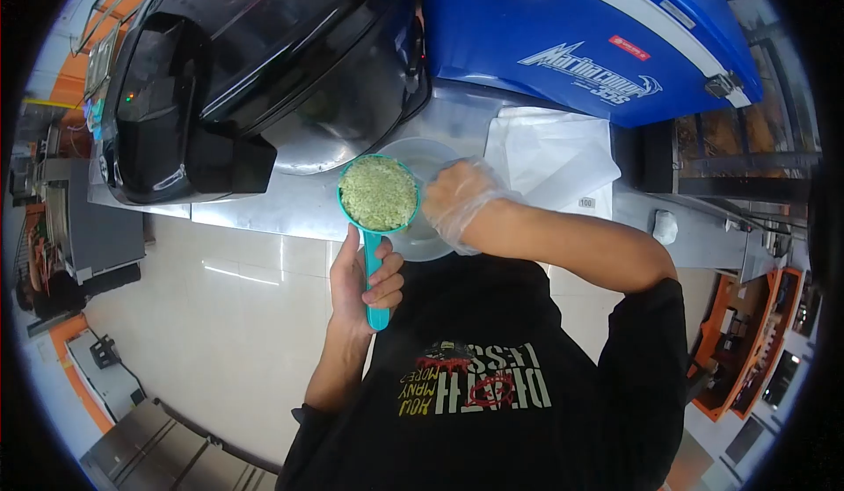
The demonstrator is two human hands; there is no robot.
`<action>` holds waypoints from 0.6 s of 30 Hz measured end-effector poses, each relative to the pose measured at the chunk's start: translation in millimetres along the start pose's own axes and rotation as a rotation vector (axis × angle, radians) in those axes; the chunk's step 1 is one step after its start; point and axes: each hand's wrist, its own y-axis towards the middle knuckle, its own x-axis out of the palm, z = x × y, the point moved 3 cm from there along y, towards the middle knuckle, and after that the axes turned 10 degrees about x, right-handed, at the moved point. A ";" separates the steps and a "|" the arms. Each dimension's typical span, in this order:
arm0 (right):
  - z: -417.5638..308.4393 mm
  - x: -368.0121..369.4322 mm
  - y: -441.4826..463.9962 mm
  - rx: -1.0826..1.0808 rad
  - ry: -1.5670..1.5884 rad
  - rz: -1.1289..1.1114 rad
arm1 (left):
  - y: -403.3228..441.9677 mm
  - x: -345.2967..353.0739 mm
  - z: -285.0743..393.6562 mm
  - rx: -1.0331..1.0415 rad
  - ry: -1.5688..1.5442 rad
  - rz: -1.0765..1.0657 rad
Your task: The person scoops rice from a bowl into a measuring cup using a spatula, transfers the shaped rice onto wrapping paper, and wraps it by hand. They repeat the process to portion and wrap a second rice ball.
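My left hand, bare, is closed around the handle of a teal scoop. The round cup of the scoop is heaped with pale green, rice-like grains. Just right of it, my right hand wears a clear plastic glove, its fingers curled over a pale, translucent bowl. The fingertips are turned away, so what they hold, if anything, is hidden. The scoop and my right hand cover much of the bowl, and I cannot make out its contents.
A large black cooker-like appliance stands at the back left of the metal counter. Behind the bowl on the right is a blue cooler box. White paper or plastic sheets lie beside my right forearm.
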 end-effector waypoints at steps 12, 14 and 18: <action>7.5 28.9 16.8 0.119 0.513 -0.114 | 6.3 -12.1 -2.4 -0.010 -0.063 -0.138; 15.0 19.5 18.2 0.043 0.469 -0.331 | 6.9 -13.2 -2.3 -0.020 -0.065 -0.161; 37.1 9.1 20.4 -0.076 0.510 -0.364 | 5.4 -13.0 1.1 -0.030 -0.069 -0.183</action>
